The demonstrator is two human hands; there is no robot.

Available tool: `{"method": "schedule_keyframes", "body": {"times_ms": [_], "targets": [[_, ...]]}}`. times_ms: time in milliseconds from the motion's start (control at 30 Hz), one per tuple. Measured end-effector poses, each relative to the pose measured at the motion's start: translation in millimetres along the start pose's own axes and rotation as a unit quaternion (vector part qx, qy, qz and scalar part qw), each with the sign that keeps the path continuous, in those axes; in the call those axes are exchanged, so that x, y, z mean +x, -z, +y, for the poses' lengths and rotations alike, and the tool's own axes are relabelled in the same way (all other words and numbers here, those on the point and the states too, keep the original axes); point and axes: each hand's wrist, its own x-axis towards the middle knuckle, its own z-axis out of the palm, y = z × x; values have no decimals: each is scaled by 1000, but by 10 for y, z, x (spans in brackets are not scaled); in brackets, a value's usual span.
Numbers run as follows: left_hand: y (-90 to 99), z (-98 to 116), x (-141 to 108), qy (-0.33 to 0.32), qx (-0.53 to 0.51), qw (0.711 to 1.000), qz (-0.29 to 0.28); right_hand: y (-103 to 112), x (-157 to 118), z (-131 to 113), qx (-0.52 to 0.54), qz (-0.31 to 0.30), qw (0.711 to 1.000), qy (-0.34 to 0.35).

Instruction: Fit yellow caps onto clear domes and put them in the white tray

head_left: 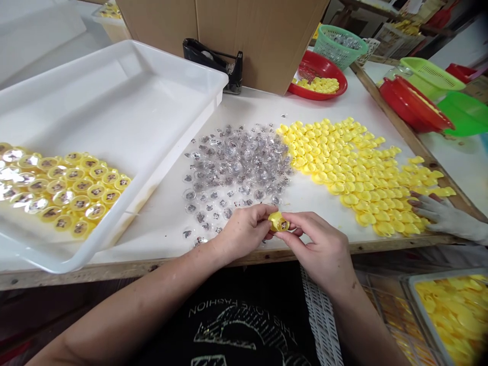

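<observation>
Near the table's front edge, my left hand (247, 226) and my right hand (314, 236) pinch one small yellow plastic piece (278, 222) from both sides. A clear cover with a little printed figure shows on its face. Just beyond my hands spreads a heap of clear discs (240, 162) with small dark prints. To the right lie many yellow cup-like pieces (343, 168) in overlapping rows. On the left, a white tray (183, 76) holds rows of yellow pieces with printed clear covers (80, 188). My fingers partly hide the held piece.
A co-worker's gloved hand (446, 216) touches the yellow rows at the right. A black tape dispenser (215, 63) stands before a cardboard box (236, 35). Red basins and green baskets (339, 46) sit farther back. A wooden strip (407, 132) borders the table.
</observation>
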Motion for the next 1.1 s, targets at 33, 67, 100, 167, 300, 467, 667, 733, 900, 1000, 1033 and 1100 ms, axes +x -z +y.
{"method": "schedule_keyframes", "body": {"times_ms": [33,67,100,167,300,467,667,733,900,1000,1033,1100], "targets": [[0,-3,-6,-6,13,1000,0,-1,-4,-9,-12,0,1000,6],[-1,-1,-11,-12,26,1000,0,-2,-9,-18,-24,0,1000,11],[0,5,-18,-18,39,999,1,-2,-13,-29,-36,-2,999,17],[6,28,-33,-30,65,997,-1,-5,-20,-53,-50,-5,998,26],[41,85,-66,-38,93,995,-8,-29,-17,-85,-66,-19,997,36],[52,48,-50,-1,22,1000,-12,-125,-19,-41,-52,-2,998,31],[5,-34,5,7,-137,990,15,-156,-15,89,75,36,996,-26],[10,-28,-1,-14,-146,989,26,-133,-10,154,140,39,987,-74],[30,-12,-19,-48,-135,990,-3,-126,-27,250,295,-30,944,-145],[39,11,-35,-63,-83,995,4,-166,-51,257,319,-31,937,-137],[42,23,-44,-69,-43,997,14,-182,-58,260,326,-29,936,-134],[48,52,-66,-82,54,994,38,-213,-70,269,345,-27,929,-131]]}}
